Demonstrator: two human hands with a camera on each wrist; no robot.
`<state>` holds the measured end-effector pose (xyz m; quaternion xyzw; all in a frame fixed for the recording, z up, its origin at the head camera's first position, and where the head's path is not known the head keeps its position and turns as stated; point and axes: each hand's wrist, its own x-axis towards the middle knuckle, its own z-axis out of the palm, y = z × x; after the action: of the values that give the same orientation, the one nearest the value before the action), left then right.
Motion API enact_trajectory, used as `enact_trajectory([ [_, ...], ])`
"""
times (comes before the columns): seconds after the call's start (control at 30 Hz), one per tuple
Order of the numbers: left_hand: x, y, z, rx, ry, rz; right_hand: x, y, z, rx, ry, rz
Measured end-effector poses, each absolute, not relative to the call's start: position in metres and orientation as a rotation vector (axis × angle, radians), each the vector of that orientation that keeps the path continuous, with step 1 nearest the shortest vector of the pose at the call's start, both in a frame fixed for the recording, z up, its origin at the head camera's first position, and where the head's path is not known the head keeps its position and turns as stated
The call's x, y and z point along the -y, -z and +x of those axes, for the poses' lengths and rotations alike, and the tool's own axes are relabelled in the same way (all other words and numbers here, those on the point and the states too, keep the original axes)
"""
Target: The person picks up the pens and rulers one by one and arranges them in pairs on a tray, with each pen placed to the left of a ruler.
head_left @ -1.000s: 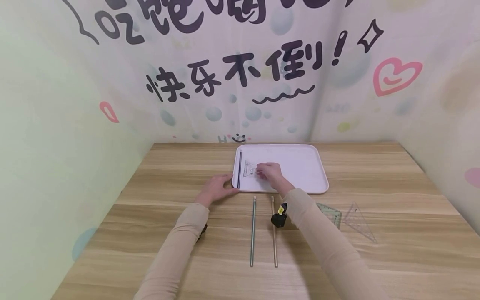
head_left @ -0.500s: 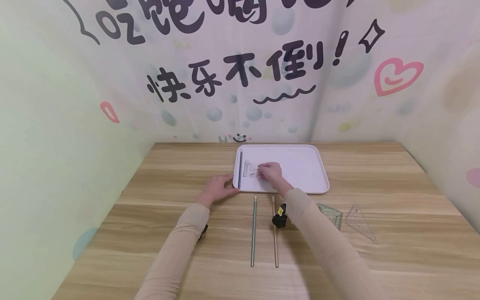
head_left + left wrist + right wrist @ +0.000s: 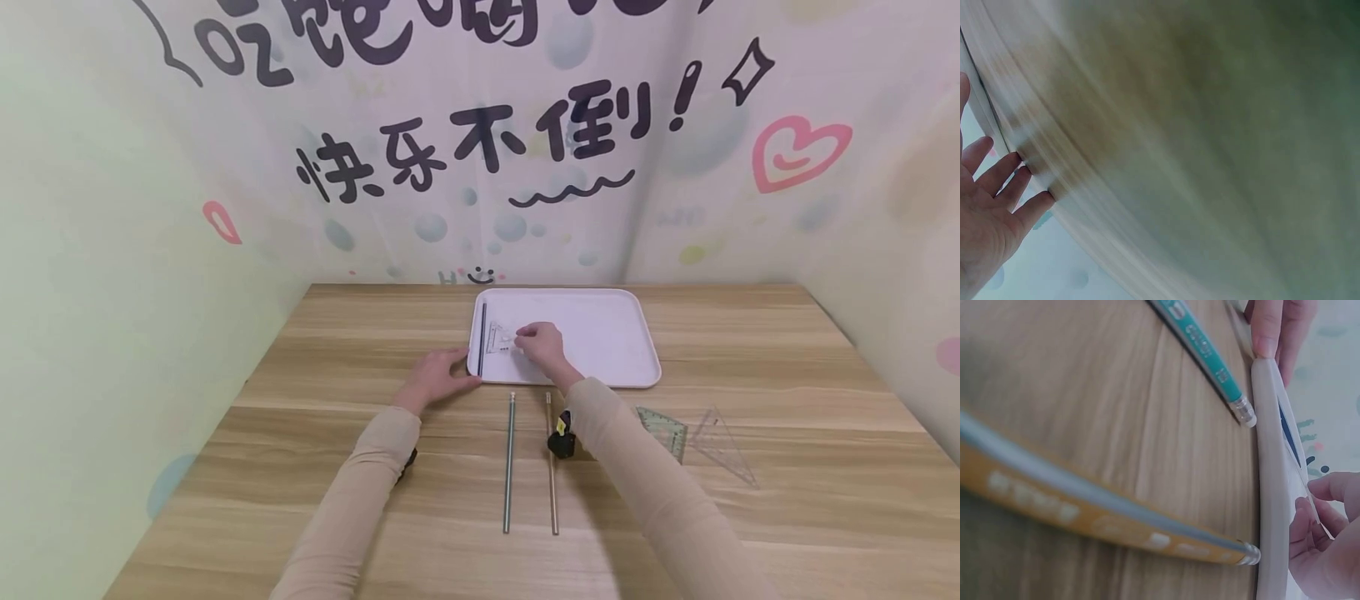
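Observation:
A white tray [image 3: 603, 337] lies at the back of the table. Along its left side rests a dark pencil [image 3: 482, 340]. My right hand [image 3: 542, 348] pinches a clear set square [image 3: 494, 337] between thumb and fingers, low over the tray just right of that pencil; part of the set square is hidden by the fingers. My left hand [image 3: 437, 379] touches the tray's front left corner, thumb at the front edge and fingers at the left side. In the left wrist view the fingers [image 3: 1007, 178] are spread and fairly straight.
A green pencil [image 3: 509, 467] and an orange-gold pencil [image 3: 553, 500] lie on the wooden table [image 3: 300, 467] in front of the tray. Right of the right forearm lie a greenish ruler-like piece [image 3: 667, 431], partly covered, and another clear set square [image 3: 723, 446].

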<state>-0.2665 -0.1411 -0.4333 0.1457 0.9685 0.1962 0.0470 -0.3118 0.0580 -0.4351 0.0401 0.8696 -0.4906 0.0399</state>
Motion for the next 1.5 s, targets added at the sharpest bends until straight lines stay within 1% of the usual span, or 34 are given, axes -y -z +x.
enact_trajectory([
  [0.73, 0.1404, 0.4323, -0.2655, -2.965, -0.640, 0.459, -0.0579, 0.4359, -0.3102, -2.876, 1.265, -0.012],
  [1.33, 0.1403, 0.4356, -0.2660, -2.970, -0.630, 0.461, -0.0594, 0.4395, -0.3076, -2.923, 1.178, 0.015],
  [1.5, 0.1412, 0.4344, -0.2664, -2.966, -0.644, 0.473, -0.0638, 0.4310, -0.3093, -2.970, 1.169, -0.023],
])
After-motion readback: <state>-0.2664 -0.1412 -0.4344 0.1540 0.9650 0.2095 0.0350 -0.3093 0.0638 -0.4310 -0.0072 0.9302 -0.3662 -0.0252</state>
